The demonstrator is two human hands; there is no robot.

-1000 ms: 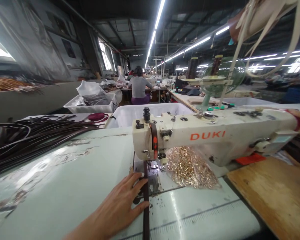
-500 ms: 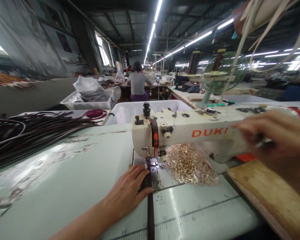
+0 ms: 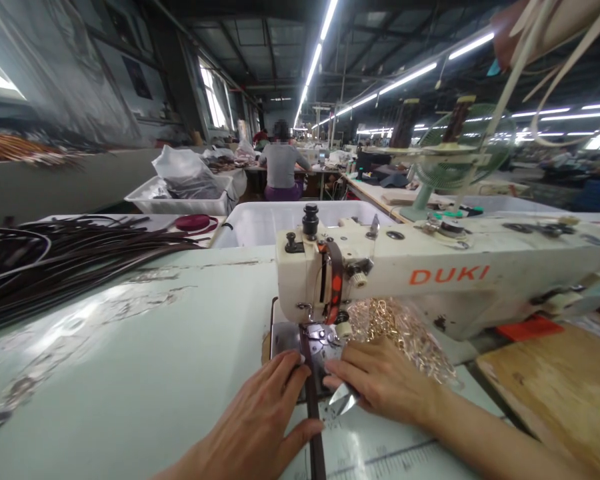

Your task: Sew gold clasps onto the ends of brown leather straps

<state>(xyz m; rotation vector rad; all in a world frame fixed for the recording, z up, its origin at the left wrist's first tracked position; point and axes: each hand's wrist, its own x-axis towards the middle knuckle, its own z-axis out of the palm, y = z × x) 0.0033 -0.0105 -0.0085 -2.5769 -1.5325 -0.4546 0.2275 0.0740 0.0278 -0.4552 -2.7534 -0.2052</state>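
Note:
A narrow dark brown strap (image 3: 314, 413) runs from under the presser foot of the white DUKI sewing machine (image 3: 430, 275) toward me. My left hand (image 3: 265, 420) lies flat on the table, fingers stretched out against the strap's left side. My right hand (image 3: 380, 381) rests on the strap's right side, fingertips near the needle plate (image 3: 285, 339). A small shiny metal piece (image 3: 343, 400) sticks out from under its thumb; I cannot make out what it is. A clear bag of gold metal rings (image 3: 415, 337) lies just behind my right hand.
A heap of long dark straps (image 3: 55, 263) covers the table's left. White bins (image 3: 260, 227) stand behind the machine, and a wooden board (image 3: 555, 390) lies at the right. A green fan (image 3: 460, 150) stands behind. A person (image 3: 281, 170) sits far back, facing away.
My right hand has come down from the machine's right end to the strap beside the needle. My left hand stays on the strap. The view has shifted slightly left.

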